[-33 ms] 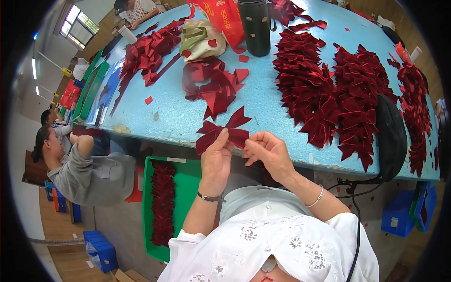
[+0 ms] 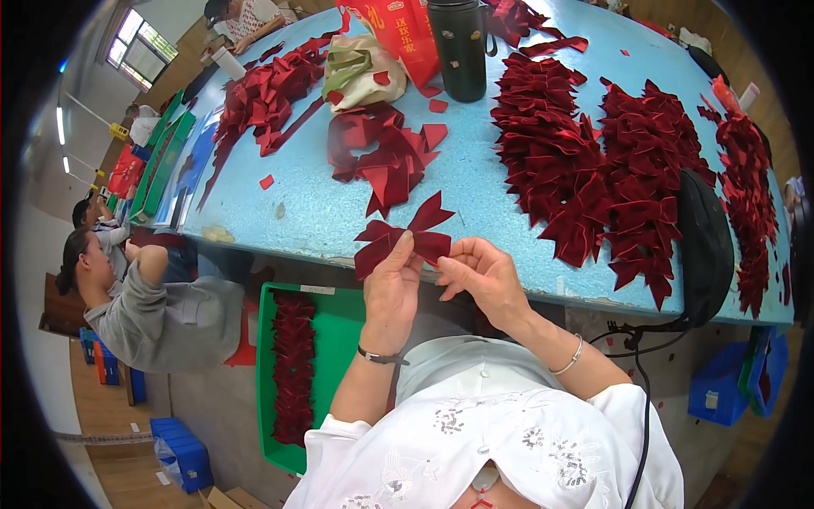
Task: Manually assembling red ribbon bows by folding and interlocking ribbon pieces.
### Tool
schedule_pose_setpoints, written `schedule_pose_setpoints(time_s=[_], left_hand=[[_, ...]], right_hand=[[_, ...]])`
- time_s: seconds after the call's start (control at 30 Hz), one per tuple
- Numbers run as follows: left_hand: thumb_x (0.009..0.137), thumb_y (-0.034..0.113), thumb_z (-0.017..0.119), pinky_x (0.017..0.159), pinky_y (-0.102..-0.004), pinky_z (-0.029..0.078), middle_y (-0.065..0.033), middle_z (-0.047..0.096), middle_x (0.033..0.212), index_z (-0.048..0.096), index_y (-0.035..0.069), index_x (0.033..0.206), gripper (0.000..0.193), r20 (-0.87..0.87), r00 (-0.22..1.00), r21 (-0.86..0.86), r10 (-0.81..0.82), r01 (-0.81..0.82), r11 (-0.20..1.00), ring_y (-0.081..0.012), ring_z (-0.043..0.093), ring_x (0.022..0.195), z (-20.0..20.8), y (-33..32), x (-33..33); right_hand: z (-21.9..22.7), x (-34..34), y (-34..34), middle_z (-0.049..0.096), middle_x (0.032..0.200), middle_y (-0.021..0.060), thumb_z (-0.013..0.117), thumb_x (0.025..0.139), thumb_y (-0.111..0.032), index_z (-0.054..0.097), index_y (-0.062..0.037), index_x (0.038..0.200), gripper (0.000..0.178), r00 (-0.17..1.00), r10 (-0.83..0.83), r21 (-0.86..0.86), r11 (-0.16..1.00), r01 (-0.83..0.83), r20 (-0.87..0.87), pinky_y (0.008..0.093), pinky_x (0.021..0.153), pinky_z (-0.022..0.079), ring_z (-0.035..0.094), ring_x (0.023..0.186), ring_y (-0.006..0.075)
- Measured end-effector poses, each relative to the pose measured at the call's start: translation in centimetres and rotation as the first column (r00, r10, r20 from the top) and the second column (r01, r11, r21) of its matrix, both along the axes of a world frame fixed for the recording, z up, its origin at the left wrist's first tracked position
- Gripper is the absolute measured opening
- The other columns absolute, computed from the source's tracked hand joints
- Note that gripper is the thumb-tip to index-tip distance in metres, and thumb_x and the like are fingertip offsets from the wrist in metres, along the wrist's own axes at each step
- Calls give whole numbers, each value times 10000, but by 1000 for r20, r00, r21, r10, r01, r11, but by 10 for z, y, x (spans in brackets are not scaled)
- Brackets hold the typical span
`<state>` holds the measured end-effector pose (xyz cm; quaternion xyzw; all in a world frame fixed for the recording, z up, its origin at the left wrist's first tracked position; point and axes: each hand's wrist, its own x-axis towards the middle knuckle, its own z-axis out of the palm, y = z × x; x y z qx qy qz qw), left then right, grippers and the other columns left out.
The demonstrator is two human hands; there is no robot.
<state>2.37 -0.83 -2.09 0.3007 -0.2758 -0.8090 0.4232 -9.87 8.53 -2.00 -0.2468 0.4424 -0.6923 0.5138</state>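
Note:
In front of me, at the table's near edge, I hold up a dark red velvet bow (image 2: 431,245) with pointed, notched tails. My left hand (image 2: 391,293) is closed on its middle, the thumb laid across the front. At the bow's right loop, my right hand (image 2: 485,284) pinches the edge between thumb and forefinger, its other fingers curled. Just beyond lies a small heap of cut red ribbon pieces (image 2: 386,161). Long rows of finished bows (image 2: 551,153) cover the table to the right.
On the blue table (image 2: 288,216) stand a dark bottle (image 2: 458,55), a red bag (image 2: 398,38), a cloth bag (image 2: 365,76) and a ribbon pile (image 2: 271,97). A black pouch (image 2: 708,246) hangs over the edge. A green crate (image 2: 331,339) with bows sits below left. A co-worker (image 2: 170,305) sits left.

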Motion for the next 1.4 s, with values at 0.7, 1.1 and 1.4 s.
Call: schedule_pose_setpoints(time_s=[0.7, 1.1, 1.4], left_hand=[[916, 115, 694, 755, -318, 500, -44, 685, 905, 660, 57, 931, 70, 11, 999, -7, -38, 38, 999, -153, 625, 791, -10, 8, -20], [910, 65, 689, 841, -323, 493, -38, 679, 974, 655, 63, 960, 61, -55, 998, 50, -43, 46, 998, -146, 620, 904, -22, 10, -21], [954, 162, 643, 860, -340, 488, -62, 688, 984, 651, 46, 1003, 126, -85, 992, 29, -92, 95, 995, -172, 630, 898, -28, 7, -19]], right_hand=[[-1, -10, 7, 635, 763, 50, 672, 927, -119, 601, 41, 1007, 192, 992, -6, 0, 1000, 6, -126, 253, 584, 528, 630, 664, 109], [-11, -8, 8, 625, 690, 32, 637, 965, -186, 641, 7, 852, 223, 961, -109, 45, 991, 125, -255, 244, 502, 474, 574, 553, 86], [-14, -14, 8, 615, 687, 51, 607, 982, -224, 622, -1, 814, 279, 994, -61, 44, 997, 65, -95, 251, 469, 466, 544, 530, 93]])
